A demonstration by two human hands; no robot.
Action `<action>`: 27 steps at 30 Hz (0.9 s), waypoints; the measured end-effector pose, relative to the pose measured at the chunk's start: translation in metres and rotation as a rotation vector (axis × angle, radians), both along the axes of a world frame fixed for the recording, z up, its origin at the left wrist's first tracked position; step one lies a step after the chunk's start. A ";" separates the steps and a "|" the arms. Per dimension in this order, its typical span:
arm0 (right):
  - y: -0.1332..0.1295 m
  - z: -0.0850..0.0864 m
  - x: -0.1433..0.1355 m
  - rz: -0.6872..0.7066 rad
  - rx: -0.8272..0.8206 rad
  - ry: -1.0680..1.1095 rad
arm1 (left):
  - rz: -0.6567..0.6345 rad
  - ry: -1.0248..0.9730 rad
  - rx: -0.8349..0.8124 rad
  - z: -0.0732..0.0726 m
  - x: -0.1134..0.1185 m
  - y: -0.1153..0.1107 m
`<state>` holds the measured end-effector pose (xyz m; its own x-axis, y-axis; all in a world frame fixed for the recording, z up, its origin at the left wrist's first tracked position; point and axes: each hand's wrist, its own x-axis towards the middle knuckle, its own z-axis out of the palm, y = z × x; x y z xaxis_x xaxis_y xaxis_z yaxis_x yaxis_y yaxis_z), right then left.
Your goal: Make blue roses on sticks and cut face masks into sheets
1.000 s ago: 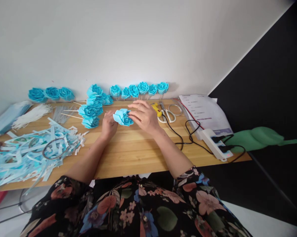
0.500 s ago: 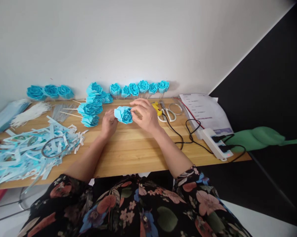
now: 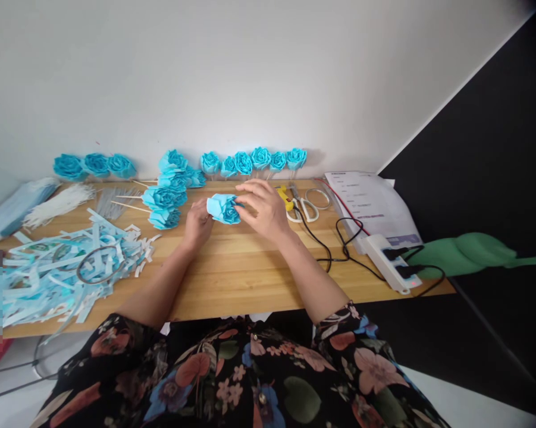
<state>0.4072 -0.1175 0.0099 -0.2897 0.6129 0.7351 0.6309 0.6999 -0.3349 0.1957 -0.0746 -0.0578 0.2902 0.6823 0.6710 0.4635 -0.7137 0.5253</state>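
Note:
A blue artificial rose [image 3: 223, 209] is held above the middle of the wooden table, its bloom turned to the right. My left hand [image 3: 198, 223] is closed behind the bloom, at its base; the stem is hidden in the fingers. My right hand [image 3: 263, 208] has thumb and fingertips on the petals at the bloom's right side, fingers curved around the edge. Just left of my left hand, several finished blue roses [image 3: 164, 197] lie stacked, their pale sticks pointing left. Behind, a row of blue roses [image 3: 243, 163] stands against the wall.
Blue and white scraps [image 3: 71, 273] cover the table's left end, with a pile of white strips [image 3: 60, 202] and blue sheets [image 3: 20, 205] behind. To the right lie a yellow glue gun [image 3: 285, 198], white-handled scissors [image 3: 307, 211], papers [image 3: 370, 202], a black cable and a power strip [image 3: 391, 263].
The rose's bloom has turned a little more to the right in my hands. My right fingers reach slightly further over its petals. The whole view has shifted slightly.

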 end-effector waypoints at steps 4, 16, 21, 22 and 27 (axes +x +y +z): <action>-0.002 0.000 -0.001 -0.026 0.006 -0.008 | -0.051 -0.030 0.021 0.000 0.002 -0.001; -0.004 0.004 -0.001 0.050 0.058 -0.035 | -0.075 -0.034 0.025 -0.002 0.001 0.002; -0.001 0.001 0.000 0.057 0.040 -0.057 | -0.057 -0.005 0.002 0.000 0.002 -0.001; -0.001 0.001 0.000 0.062 0.041 -0.059 | -0.058 -0.002 0.006 0.000 0.002 -0.001; -0.001 0.001 0.000 0.055 0.052 -0.044 | -0.099 0.005 0.006 -0.001 0.002 -0.001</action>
<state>0.4076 -0.1189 0.0108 -0.3543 0.5570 0.7511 0.6047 0.7492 -0.2703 0.1974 -0.0752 -0.0587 0.3595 0.6457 0.6737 0.3928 -0.7596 0.5184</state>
